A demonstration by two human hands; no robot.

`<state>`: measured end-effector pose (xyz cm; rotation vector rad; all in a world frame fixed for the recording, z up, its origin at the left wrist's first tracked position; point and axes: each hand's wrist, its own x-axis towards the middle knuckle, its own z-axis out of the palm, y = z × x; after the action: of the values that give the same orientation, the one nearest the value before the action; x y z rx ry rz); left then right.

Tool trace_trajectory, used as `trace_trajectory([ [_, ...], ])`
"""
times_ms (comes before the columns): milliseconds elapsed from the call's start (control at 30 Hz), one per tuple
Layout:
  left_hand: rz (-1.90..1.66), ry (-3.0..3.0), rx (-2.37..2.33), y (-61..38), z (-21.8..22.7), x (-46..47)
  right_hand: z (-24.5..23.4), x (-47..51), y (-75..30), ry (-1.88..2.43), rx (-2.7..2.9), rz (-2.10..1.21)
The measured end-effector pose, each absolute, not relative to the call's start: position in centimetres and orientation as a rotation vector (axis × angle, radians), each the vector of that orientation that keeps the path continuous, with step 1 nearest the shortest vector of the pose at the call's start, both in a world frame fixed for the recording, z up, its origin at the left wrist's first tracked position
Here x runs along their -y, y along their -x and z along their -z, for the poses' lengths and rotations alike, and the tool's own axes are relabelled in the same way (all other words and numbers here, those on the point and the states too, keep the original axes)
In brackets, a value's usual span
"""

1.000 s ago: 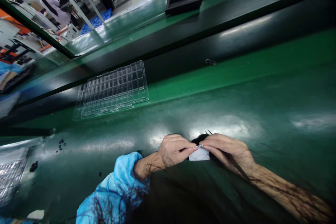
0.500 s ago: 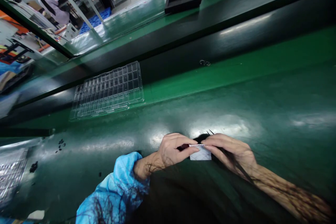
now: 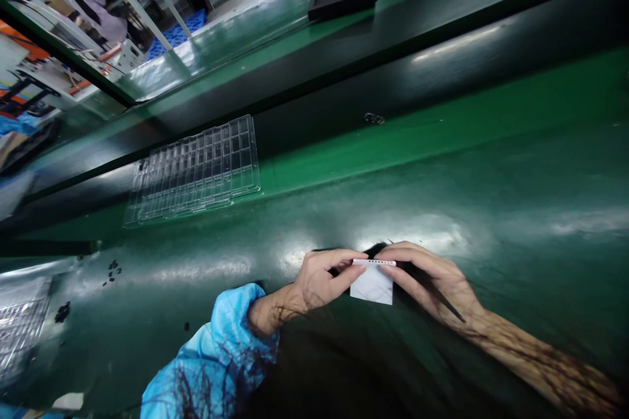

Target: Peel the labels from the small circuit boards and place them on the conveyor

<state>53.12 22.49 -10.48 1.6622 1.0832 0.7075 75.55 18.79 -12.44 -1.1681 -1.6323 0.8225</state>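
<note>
Head view: two hands [image 3: 327,279] [image 3: 427,278] (one strip [image 3: 373,262])

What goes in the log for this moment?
left hand: pinches white perforated strip | right hand: holds black tweezers, fingers on strip | below: white paper square | beyond: clear plastic tray

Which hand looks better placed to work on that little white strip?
Probably the right hand, since it holds the tweezers, while the left hand is busy pinching the strip.
</note>
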Motion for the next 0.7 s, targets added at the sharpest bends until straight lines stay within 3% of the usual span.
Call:
trace_trajectory([
  [200,-0.585,-1.681,-1.083,-53.2,10.1,-22.7,12.1,-18.8,-76.4,1.167,1.170,-0.985],
  [400,-0.493,-1.720,-1.055,-53.1,9.9,-23.0,8.5,-19.5,-76.1,1.133,1.226,-1.237],
  [700,-0.470,-1.754,-1.021,-53.1,9.8,-23.1,8.5,-19.6,-75.8,1.202,1.285,-1.087],
])
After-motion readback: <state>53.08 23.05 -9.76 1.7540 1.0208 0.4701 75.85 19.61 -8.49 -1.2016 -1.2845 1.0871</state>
